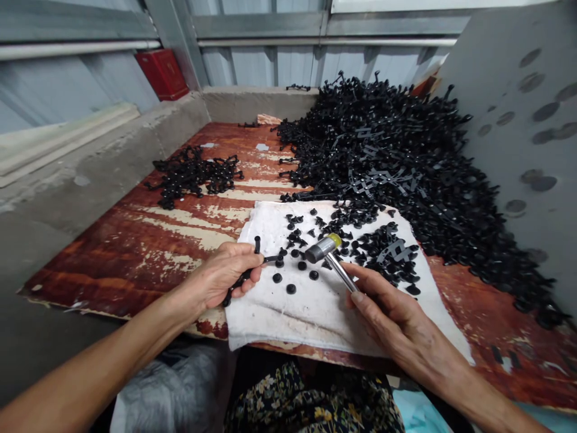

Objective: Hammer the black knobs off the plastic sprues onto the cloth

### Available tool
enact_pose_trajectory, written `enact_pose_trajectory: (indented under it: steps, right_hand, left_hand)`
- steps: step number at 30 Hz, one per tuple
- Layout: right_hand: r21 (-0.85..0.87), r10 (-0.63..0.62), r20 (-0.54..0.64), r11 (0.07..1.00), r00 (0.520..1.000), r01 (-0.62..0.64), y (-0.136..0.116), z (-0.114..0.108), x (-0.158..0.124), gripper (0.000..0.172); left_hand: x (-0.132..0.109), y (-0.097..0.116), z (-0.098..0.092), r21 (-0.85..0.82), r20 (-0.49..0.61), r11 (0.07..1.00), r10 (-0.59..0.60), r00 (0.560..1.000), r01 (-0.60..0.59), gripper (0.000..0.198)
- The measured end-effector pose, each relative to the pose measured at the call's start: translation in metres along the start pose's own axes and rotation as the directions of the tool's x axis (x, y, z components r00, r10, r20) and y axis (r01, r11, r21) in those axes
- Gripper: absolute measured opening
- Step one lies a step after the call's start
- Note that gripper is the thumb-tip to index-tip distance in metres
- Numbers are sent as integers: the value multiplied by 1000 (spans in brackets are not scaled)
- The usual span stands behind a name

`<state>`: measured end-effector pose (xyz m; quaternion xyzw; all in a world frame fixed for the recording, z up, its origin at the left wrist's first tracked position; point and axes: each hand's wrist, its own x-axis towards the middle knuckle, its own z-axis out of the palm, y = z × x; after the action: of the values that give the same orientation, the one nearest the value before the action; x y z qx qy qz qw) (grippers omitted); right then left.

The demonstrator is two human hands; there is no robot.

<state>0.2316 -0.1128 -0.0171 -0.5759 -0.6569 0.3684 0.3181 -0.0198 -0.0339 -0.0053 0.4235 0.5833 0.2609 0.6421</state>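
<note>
My left hand (225, 273) is closed on a black plastic sprue piece (264, 261), pressing it onto a white cloth (315, 307). In my right hand (390, 310) is a small metal hammer (325, 248) with a yellow tip, gripped by the handle; its head hovers just right of the sprue piece. Several loose black caps (295, 279) lie on the cloth between the two hands. More small black parts (383, 246) are scattered across the cloth's far right side.
A huge heap of black plastic parts (406, 168) fills the back right of the worn red board (148, 240). A smaller pile (193, 174) lies at the back left. A grey panel (518, 120) stands on the right, a concrete ledge (90, 174) runs along the left, and a red box (163, 73) sits behind it.
</note>
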Motion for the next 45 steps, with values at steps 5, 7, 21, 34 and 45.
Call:
enact_pose_trajectory:
  steps: [5,7,21,34,45]
  right_hand:
    - [-183,-226,-19,958,974,219,4,5,5,40]
    - [-252,-341,-14,911,940,326,1,6,9,45]
    - [-458,-555,108,709,825,537,-16,17,20,81]
    - [-515,-463,171,711,870,479,-14,17,16,83]
    - [-104,-241,-113,968,964,230,-8,1,2,42]
  left_hand:
    - [-1,5,4,64,-59,998,6,998,-3,20]
    - [-2,8,6,91,-73,996,-8,997,15,21]
    - [-1,2,4,102,-81,995,-3,997,11,18]
    - [-2,2,6,103,-54,995,4,999,1,21]
    - [-35,-2,-10,280,83,945,153,985,-170,45]
